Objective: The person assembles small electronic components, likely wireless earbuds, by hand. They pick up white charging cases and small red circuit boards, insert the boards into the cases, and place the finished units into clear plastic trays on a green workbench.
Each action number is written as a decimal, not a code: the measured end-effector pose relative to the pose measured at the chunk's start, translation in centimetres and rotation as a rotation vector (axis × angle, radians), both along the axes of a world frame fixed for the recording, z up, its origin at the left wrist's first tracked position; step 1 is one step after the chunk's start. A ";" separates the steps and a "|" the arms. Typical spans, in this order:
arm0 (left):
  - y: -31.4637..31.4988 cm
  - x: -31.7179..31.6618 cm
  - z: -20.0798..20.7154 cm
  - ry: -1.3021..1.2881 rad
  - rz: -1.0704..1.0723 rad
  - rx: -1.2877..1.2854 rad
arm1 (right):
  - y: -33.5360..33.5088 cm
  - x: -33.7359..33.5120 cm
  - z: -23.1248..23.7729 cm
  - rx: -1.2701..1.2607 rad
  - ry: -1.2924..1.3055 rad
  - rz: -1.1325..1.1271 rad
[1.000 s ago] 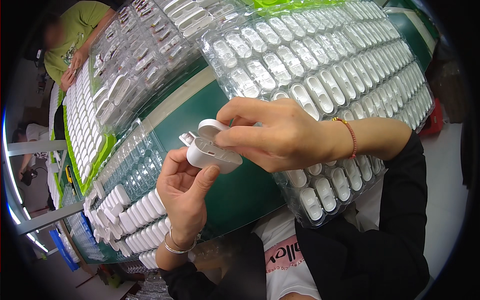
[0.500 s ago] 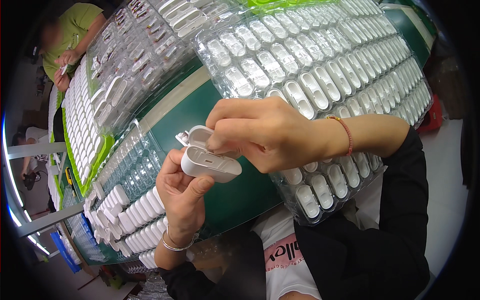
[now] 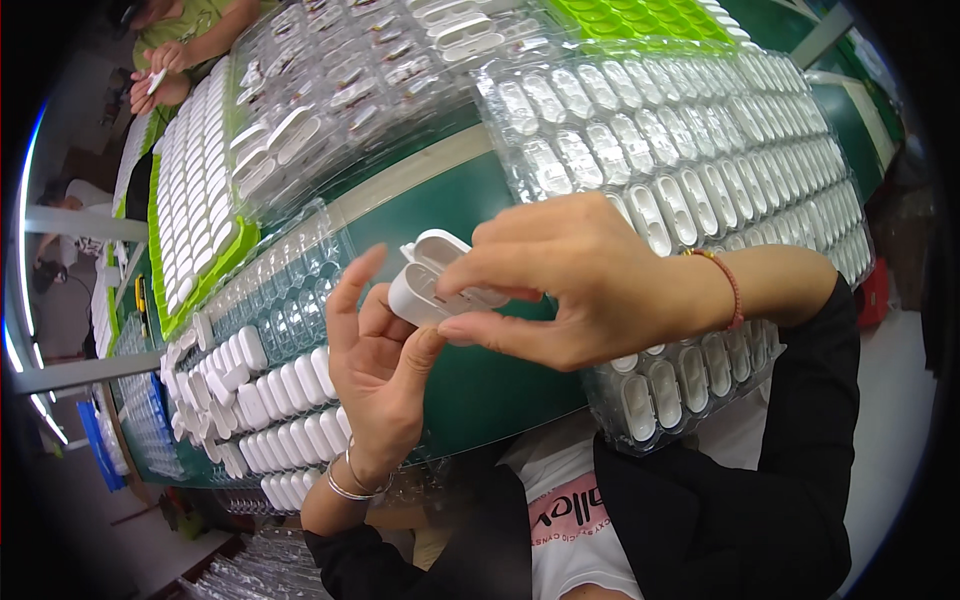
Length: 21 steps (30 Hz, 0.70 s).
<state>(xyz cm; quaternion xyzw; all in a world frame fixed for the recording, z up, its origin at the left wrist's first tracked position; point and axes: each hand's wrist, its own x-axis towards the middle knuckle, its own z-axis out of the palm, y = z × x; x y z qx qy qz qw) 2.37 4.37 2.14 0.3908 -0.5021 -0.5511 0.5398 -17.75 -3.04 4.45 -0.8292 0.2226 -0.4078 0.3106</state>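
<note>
A small white earbud charging case (image 3: 407, 296), its lid raised, is held between my two hands above the green tabletop. My left hand (image 3: 385, 375) supports the case from the left and below with the thumb and a bent finger, while its index finger stands off from it. My right hand (image 3: 570, 285) grips the right side: the thumb presses the lower edge and the fingertips reach to the opening under the lid. Those fingers hide much of the inside of the case.
Clear trays (image 3: 690, 130) of white case shells lie at the right. White cases (image 3: 290, 395) stand in rows at the left, by a clear tray (image 3: 290, 270). Farther back is a tray of small parts (image 3: 370, 70). Another person (image 3: 190, 45) works at the far left.
My left index finger has lifted off the case. My right thumb now presses its lower edge, and the case has turned in my hands. The whole view has shifted.
</note>
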 end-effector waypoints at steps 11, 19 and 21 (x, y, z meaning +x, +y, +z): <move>2.7 2.9 0.7 -0.788 0.413 -0.377 | -1.1 6.3 2.7 0.160 0.253 0.218; 10.7 4.5 -0.4 -0.945 0.771 -0.254 | -7.0 5.0 -2.0 -0.060 0.657 0.133; 11.7 3.6 -1.1 -0.934 0.825 -0.222 | -7.2 5.4 -2.8 0.014 0.736 0.099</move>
